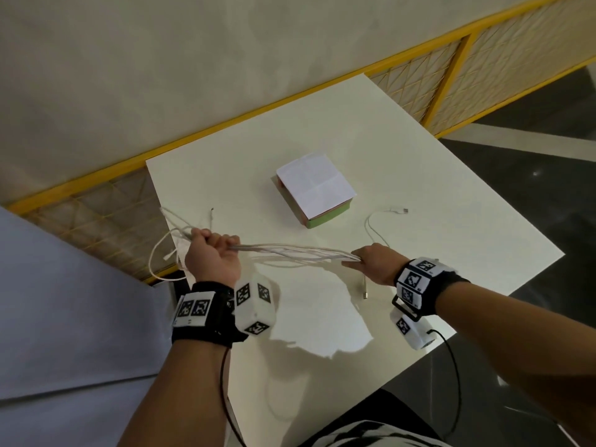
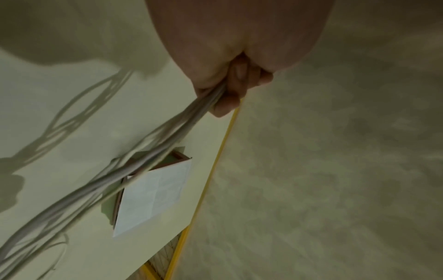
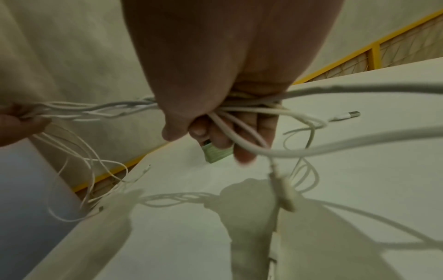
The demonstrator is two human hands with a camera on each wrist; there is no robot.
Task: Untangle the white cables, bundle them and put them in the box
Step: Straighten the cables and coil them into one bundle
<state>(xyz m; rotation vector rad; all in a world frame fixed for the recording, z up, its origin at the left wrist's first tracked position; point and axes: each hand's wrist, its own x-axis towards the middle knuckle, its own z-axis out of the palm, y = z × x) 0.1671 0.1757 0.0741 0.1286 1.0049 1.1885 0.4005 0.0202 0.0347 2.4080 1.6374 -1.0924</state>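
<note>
The white cables (image 1: 296, 253) are shown stretched as a loose sheaf above the tabletop (image 1: 403, 162), gripped at one end in the fist of the left hand (image 1: 211, 256) and at the other by the curled fingers of the right hand (image 1: 375, 264). Loops and free ends are seen hanging from the left fist past the tabletop's edge; a plug (image 1: 366, 293) hangs below the right hand, and one strand with a connector (image 1: 401, 210) lies on the surface to the right of the box (image 1: 314, 191). The box, which appears covered by a white sheet, stands near the middle of the tabletop, well apart from both hands.

The step in hand is judged to be the gathering of the strands into one bundle. It would be done well if an even tension were kept between the hands, the trailing loops were drawn in before folding, and the hanging plug were kept from snagging on the edge. The box would probably have to be uncovered before the bundle is inserted.

The surface is a pale, matt tabletop marked by hard shadows. Behind it a plain wall (image 1: 161, 75) and a yellow-framed lattice railing (image 1: 451, 79) are visible; dark flooring (image 1: 532, 195) is seen to the right.
</note>
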